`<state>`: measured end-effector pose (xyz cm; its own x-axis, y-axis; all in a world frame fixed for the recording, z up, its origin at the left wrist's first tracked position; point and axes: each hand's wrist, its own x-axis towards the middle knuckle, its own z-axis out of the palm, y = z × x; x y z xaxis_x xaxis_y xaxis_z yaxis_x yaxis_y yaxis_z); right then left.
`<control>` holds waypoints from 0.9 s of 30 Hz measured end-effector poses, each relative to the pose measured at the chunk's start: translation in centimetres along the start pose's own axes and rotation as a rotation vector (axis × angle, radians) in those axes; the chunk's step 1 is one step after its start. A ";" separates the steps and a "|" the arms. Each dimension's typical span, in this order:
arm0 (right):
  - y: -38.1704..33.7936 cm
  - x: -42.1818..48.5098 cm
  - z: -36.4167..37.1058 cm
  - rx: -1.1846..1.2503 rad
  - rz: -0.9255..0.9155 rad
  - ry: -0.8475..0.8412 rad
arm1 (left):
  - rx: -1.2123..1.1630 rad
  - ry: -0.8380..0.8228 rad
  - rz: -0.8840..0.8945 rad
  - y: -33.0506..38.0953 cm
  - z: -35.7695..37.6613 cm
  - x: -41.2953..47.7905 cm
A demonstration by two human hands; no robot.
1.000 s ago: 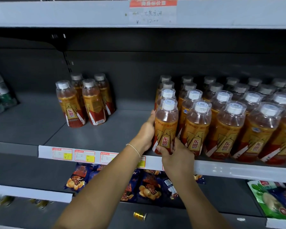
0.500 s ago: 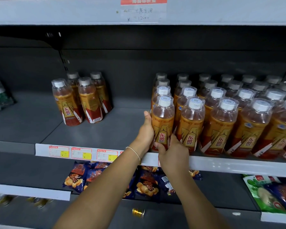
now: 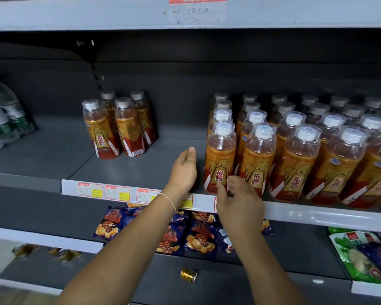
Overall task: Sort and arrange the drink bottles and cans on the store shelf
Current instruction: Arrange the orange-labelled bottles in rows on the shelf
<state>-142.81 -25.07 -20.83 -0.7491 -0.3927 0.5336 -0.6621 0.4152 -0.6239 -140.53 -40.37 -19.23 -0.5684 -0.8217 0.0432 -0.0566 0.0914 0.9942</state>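
Four stray bottles (image 3: 128, 128) stand left; snack bags (image 3: 199, 235) below.

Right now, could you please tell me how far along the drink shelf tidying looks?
Done: the large block of orange bottles stands in straight rows on the right. In hand: nothing is held; the left hand and right hand are open beside the front-left bottle. Left: four matching bottles stand apart farther left, and a gold can lies loose on a lower shelf.

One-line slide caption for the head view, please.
Left hand and right hand, both open, hover at the front corner orange-labelled clear plastic bottle of a packed block on the grey metal shelf.
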 end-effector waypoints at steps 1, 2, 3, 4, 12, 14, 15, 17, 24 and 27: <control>-0.2 0.0 -0.1 0.022 -0.023 0.023 | 0.005 0.004 0.009 -0.1 -0.6 0.0; -0.5 0.1 0.0 0.045 -0.051 0.026 | 0.010 0.005 0.017 -0.1 -1.1 0.0; -0.9 0.2 0.1 0.072 -0.083 0.017 | 0.015 0.003 0.024 -0.2 -1.7 0.0; -1.3 0.3 0.4 0.098 -0.116 0.002 | 0.030 0.004 0.034 -0.2 -2.3 -0.1; -5.3 1.4 4.5 0.105 -0.228 -0.199 | 0.164 0.066 0.133 1.5 -8.2 0.8; -6.4 2.2 5.9 0.073 -0.251 -0.236 | 0.255 0.137 0.192 1.8 -10.6 1.5; -7.1 2.6 6.7 0.064 -0.254 -0.254 | 0.283 0.176 0.214 1.9 -11.8 1.9; -8.4 3.5 8.6 0.041 -0.257 -0.280 | 0.322 0.236 0.230 2.0 -14.4 2.8; -12.7 6.4 16.6 0.024 -0.135 -0.399 | 0.303 0.296 0.169 1.2 -21.5 7.1; -14.5 7.9 19.5 0.068 -0.090 -0.400 | 0.224 0.205 0.115 0.8 -23.0 8.3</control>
<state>-138.63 -50.23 -18.70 -0.6113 -0.7184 0.3319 -0.7113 0.3149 -0.6285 -126.36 -60.04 -15.83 -0.4054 -0.8929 0.1958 -0.1940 0.2934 0.9361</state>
